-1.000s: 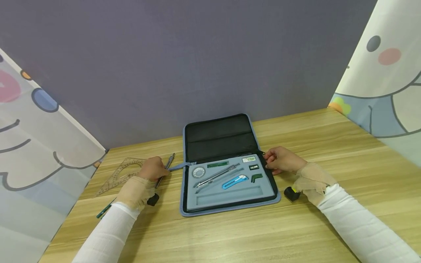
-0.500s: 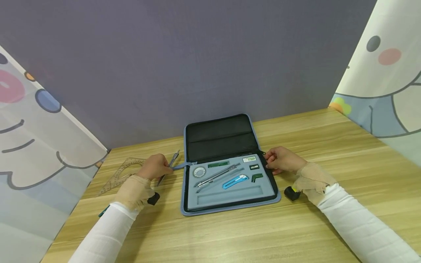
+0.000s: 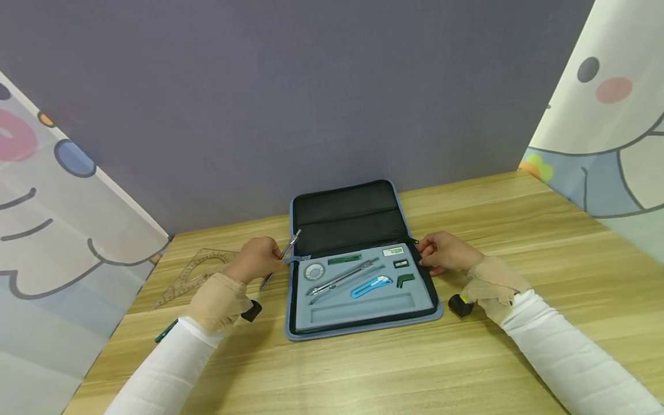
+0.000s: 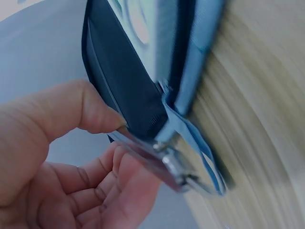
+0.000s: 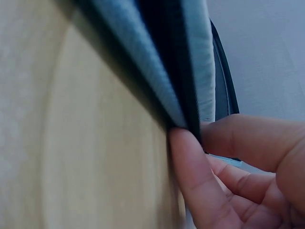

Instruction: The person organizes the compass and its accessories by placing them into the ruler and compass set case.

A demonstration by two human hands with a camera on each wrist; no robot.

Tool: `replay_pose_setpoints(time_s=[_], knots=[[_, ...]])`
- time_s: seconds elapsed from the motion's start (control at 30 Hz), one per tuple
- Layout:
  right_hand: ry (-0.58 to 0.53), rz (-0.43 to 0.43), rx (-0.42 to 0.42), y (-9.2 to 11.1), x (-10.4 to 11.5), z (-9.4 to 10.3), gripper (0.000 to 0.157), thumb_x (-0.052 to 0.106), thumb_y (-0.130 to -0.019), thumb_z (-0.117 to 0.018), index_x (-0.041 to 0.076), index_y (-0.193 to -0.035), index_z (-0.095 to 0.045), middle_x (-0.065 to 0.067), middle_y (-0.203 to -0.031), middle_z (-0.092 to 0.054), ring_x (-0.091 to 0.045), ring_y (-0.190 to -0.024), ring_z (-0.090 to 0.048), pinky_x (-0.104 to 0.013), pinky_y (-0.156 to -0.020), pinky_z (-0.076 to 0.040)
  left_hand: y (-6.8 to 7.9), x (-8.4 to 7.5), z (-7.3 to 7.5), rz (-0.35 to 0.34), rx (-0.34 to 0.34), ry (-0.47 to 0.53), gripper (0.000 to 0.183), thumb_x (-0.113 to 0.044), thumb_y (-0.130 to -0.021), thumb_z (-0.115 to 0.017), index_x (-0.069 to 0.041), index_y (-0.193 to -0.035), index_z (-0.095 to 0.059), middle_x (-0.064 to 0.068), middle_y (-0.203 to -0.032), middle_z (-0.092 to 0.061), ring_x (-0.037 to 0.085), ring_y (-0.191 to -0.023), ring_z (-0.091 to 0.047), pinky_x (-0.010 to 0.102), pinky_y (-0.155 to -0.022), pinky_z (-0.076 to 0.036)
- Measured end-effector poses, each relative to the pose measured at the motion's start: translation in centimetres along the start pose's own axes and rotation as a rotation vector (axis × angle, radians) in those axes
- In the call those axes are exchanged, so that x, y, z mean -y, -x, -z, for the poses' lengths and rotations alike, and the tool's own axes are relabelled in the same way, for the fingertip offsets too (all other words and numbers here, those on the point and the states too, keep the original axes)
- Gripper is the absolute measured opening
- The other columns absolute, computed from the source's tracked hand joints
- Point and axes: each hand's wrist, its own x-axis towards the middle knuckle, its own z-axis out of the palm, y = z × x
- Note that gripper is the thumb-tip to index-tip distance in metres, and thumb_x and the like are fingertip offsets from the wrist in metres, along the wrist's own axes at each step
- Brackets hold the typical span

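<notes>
My left hand (image 3: 255,259) pinches a slim metal drawing compass (image 3: 289,246) between thumb and fingers, at the left edge of the open zip case (image 3: 347,218). The left wrist view shows the compass (image 4: 175,164) blurred, close to the case's blue strap loop (image 4: 202,143). With thumb and finger my right hand (image 3: 446,251) grips the case's right edge near the hinge. The grey foam insert (image 3: 332,325) bears another compass (image 3: 342,279), a blue cutter knife (image 3: 370,286), a white round disc (image 3: 313,271), an eraser (image 3: 393,251), a sharpener (image 3: 401,264) and green pieces.
A clear set square with a protractor (image 3: 178,288) lies on the wooden table (image 3: 332,374) left of the case. A dark green pen-like item (image 3: 166,331) is partly covered by the left forearm. A grey panel (image 3: 332,104) stands behind the table.
My left hand has moved right with the compass, bringing it from the table to the case's left edge. My right hand and the case have stayed in place.
</notes>
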Motion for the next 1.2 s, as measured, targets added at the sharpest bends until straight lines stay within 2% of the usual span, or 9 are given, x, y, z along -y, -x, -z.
replay_pose_setpoints(time_s=[0.13,0.33,0.5,0.6,0.73,0.9,1.2], knots=[[-0.002,0.005,0.001,0.0,0.0,0.0,0.034,-0.004,-0.084,-0.06,-0.017,-0.113,-0.046,-0.008,-0.084,-0.05,-0.011,-0.064,-0.054,-0.028,-0.06,-0.055,0.1,-1.1,-0.2,-0.042,-0.015,-0.019,0.041,-0.007,-0.075,-0.069,-0.016,-0.051,-0.037,-0.007,-0.048,-0.023,0.009,-0.045,-0.021,0.024,-0.047,-0.023],[-0.005,0.008,0.001,-0.1,0.0,-0.1,0.034,-0.004,-0.084,-0.059,-0.017,-0.112,-0.046,-0.008,-0.084,-0.05,-0.012,-0.064,-0.055,-0.028,-0.06,-0.055,0.1,-2.5,-0.6,-0.088,-0.014,-0.029,0.017,-0.008,-0.074,-0.069,-0.008,-0.063,-0.056,-0.005,-0.053,-0.04,0.009,-0.047,-0.034,0.025,-0.051,-0.033],[-0.009,0.004,0.0,-0.1,-0.1,-0.1,0.033,-0.005,-0.084,-0.059,-0.017,-0.112,-0.046,-0.008,-0.084,-0.049,-0.012,-0.064,-0.055,-0.028,-0.06,-0.055,0.1,-3.6,-1.0,-0.123,0.03,-0.008,0.023,-0.007,-0.075,-0.069,-0.01,-0.062,-0.05,-0.006,-0.051,-0.034,0.009,-0.047,-0.03,0.025,-0.053,-0.032],[-0.008,0.007,0.003,0.0,-0.1,-0.1,0.033,-0.005,-0.084,-0.059,-0.017,-0.112,-0.046,-0.008,-0.084,-0.049,-0.012,-0.064,-0.055,-0.028,-0.059,-0.055,0.1,-4.2,-1.2,-0.16,0.027,-0.016,0.02,-0.009,-0.074,-0.071,-0.01,-0.066,-0.053,-0.005,-0.055,-0.04,0.009,-0.05,-0.036,0.025,-0.055,-0.035],[-0.006,0.005,-0.001,0.0,-0.1,0.0,0.034,-0.004,-0.084,-0.059,-0.017,-0.113,-0.046,-0.008,-0.085,-0.049,-0.012,-0.064,-0.055,-0.028,-0.059,-0.055,0.2,-5.0,-1.5,-0.172,0.051,-0.014,0.014,-0.01,-0.075,-0.073,-0.007,-0.076,-0.059,-0.003,-0.065,-0.052,0.011,-0.057,-0.045,0.027,-0.06,-0.042],[-0.006,0.0,-0.004,0.0,0.0,0.0,0.034,-0.004,-0.084,-0.06,-0.017,-0.113,-0.046,-0.008,-0.085,-0.049,-0.012,-0.064,-0.055,-0.028,-0.06,-0.055,0.1,-5.9,-2.0,-0.168,0.098,-0.038,0.015,-0.01,-0.076,-0.074,-0.007,-0.082,-0.061,-0.002,-0.071,-0.055,0.012,-0.061,-0.049,0.028,-0.063,-0.044],[-0.005,-0.004,-0.005,-0.1,-0.1,-0.1,0.033,-0.005,-0.084,-0.059,-0.017,-0.112,-0.046,-0.008,-0.084,-0.049,-0.012,-0.064,-0.055,-0.028,-0.06,-0.055,-0.1,-7.1,-2.7,-0.212,0.165,-0.04,0.016,-0.01,-0.077,-0.075,-0.007,-0.086,-0.063,-0.003,-0.073,-0.056,0.011,-0.062,-0.051,0.027,-0.064,-0.046]])
